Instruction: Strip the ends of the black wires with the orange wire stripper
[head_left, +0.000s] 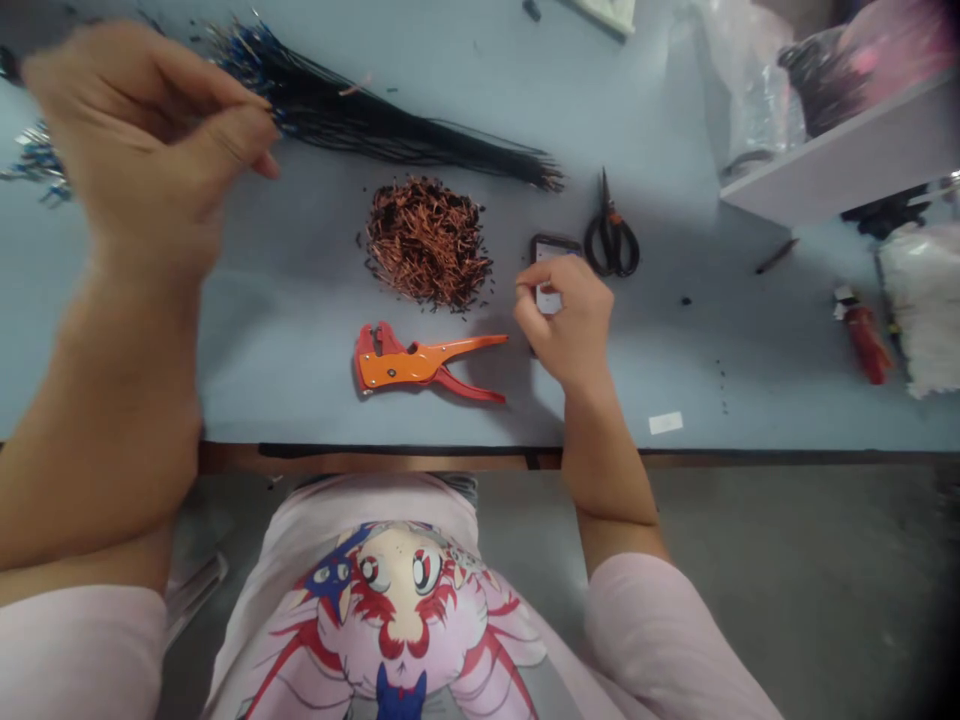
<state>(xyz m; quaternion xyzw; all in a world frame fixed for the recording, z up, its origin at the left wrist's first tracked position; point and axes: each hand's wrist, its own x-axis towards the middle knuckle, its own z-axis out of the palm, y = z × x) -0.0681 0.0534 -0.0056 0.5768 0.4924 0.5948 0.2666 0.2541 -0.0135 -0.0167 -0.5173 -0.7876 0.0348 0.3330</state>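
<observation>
My left hand (154, 150) is raised over the back left, thumb and forefinger pinched together. Whatever is between them, if anything, is too small to make out. Just beyond its fingertips lies a long bundle of black wires (390, 125) with blue pieces at its left end and bare tips at its right. My right hand (568, 318) is closed in a pinch above a smartphone (553, 248), partly covering it; any held thing is hidden. Between the hands sits a heap of copper wire scraps (429, 243). In front of the heap rests an orange and red wire stripper (409, 365).
Black-handled scissors (611, 240) lie right of the phone. Farther right are a pen (777, 256), a red-handled tool (865, 340) and a shelf (832, 160) with plastic bags. A white label (665, 423) lies near the table's front edge. More blue-ended pieces (41, 160) are at far left.
</observation>
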